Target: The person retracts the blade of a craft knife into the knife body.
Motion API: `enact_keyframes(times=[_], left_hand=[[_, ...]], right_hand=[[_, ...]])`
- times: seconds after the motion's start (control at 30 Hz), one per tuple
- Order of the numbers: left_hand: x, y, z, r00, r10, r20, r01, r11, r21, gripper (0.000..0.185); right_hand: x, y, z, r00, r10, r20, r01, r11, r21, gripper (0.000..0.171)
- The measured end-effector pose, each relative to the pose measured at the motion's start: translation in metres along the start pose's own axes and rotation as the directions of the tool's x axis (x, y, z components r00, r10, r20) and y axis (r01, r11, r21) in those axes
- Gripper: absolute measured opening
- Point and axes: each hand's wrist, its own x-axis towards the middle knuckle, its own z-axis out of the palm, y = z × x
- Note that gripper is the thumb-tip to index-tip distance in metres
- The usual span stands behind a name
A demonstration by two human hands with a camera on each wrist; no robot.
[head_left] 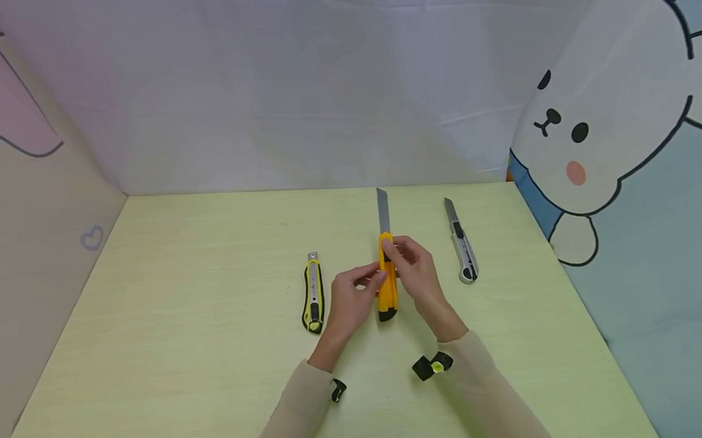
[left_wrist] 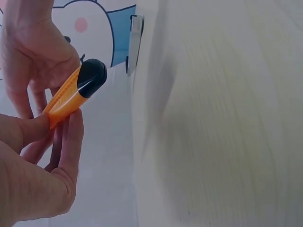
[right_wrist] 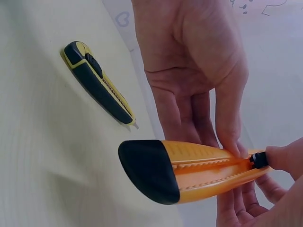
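Observation:
Both hands hold an orange utility knife (head_left: 387, 286) above the table, its long blade (head_left: 383, 211) extended and pointing to the table's far side. The left hand (head_left: 352, 297) pinches the handle's left edge between thumb and fingers. Around the upper handle is the right hand (head_left: 419, 273); its thumb lies on the black slider, as the right wrist view shows. The knife's black end cap (right_wrist: 149, 171) faces back toward the person. A yellow-and-black utility knife (head_left: 312, 294) lies left of the left hand. To the right lies a silver utility knife (head_left: 462, 243) with some blade showing.
The pale wooden table (head_left: 183, 320) carries the two lying knives. Behind it hangs a plain light curtain (head_left: 291, 96). A printed cloth with a cartoon animal (head_left: 620, 119) borders the right side. Each sleeve has a dark wrist device, such as the right one (head_left: 432, 365).

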Motion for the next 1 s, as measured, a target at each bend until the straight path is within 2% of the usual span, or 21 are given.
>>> enact_keyframes(times=[0.27, 0.6, 1.0], left_hand=[[-0.0009, -0.0006, 0.0021, 0.999, -0.02, -0.031, 0.02, 1.0, -0.008, 0.03], [-0.0014, 0.0009, 0.0009, 0.998, 0.024, -0.051, -0.025, 1.0, -0.019, 0.028], [0.0021, -0.0022, -0.0013, 0.998, 0.014, -0.065, -0.013, 1.0, 0.012, 0.029]], right_hand=[[0.0001, 0.0007, 0.0016, 1.0, 0.001, 0.005, -0.001, 1.0, 0.02, 0.036], [-0.0004, -0.0013, 0.0039, 1.0, -0.001, 0.017, 0.0, 0.999, 0.038, 0.035], [-0.0016, -0.0001, 0.0055, 0.999, -0.005, 0.033, 0.003, 0.999, 0.053, 0.032]])
